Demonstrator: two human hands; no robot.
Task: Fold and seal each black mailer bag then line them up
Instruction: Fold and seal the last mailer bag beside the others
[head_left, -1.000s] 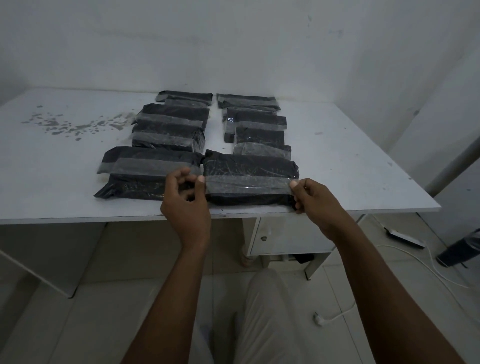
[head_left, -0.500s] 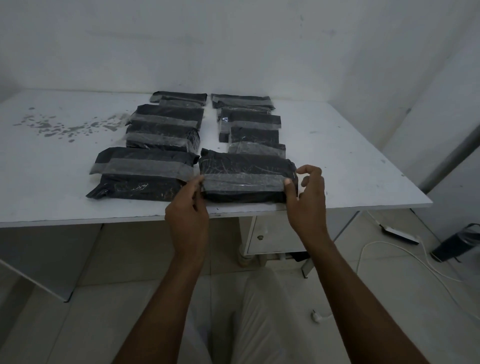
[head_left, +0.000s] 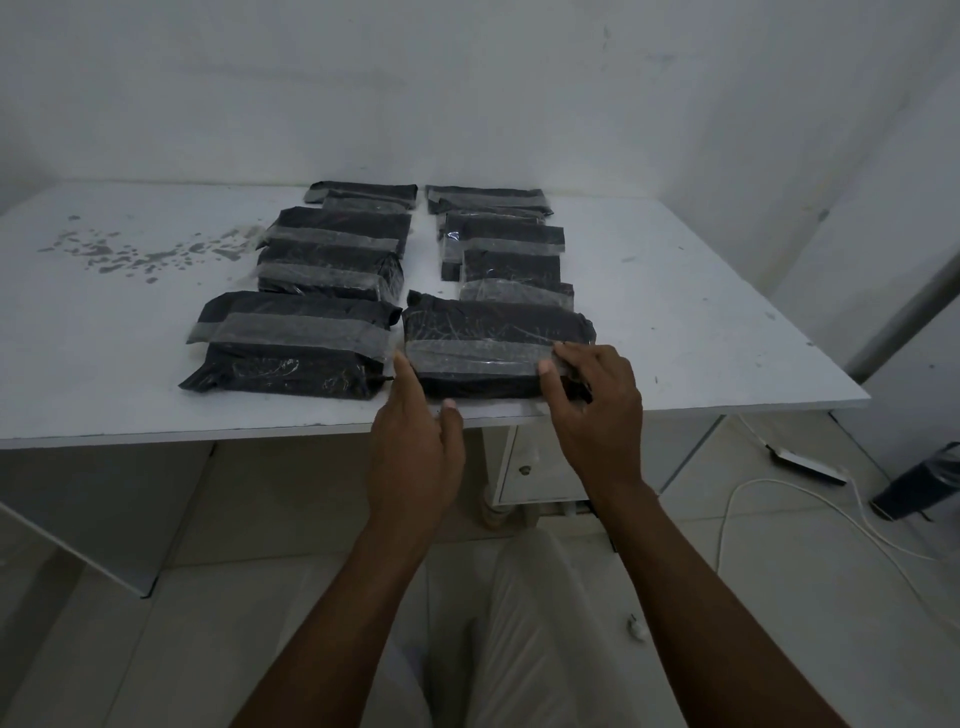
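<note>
- Mailer bags, black and banded with greyish tape, are lying in two columns on the white bench (head_left: 701, 338), running from its near edge towards the wall.
- Nearest mailer bag (head_left: 493, 327) of the right column is sitting just behind the bench's front edge, with a tape strip (head_left: 478, 356) running across its width. Its left end is lying just beside the front left bag (head_left: 296, 345).
- Left grip (head_left: 415, 452) is reaching in open, fingers straight and holding nothing. Its forefinger (head_left: 401, 366) is touching the left end of the nearest mailer bag, and its thumb is lying by the bag's front edge.
- Right grip (head_left: 597, 415) is clasping the right end of the same bag: the thumb (head_left: 545, 371) is pressing on the tape strip while the curled fingers are wrapping over the end from above.
- Rear left bags (head_left: 332, 249) and rear right bags (head_left: 509, 241) are overlapping one another behind the front pair.
- Grey stains (head_left: 130, 252) are speckling the bench's left part, well apart from the bags.
- Beneath the bench a white drawer unit (head_left: 524, 470) with a small knob is showing.
- On the tiled floor to the right, a power strip (head_left: 805, 460) and a white cable (head_left: 769, 514) are lying near a dark bin (head_left: 924, 488).
</note>
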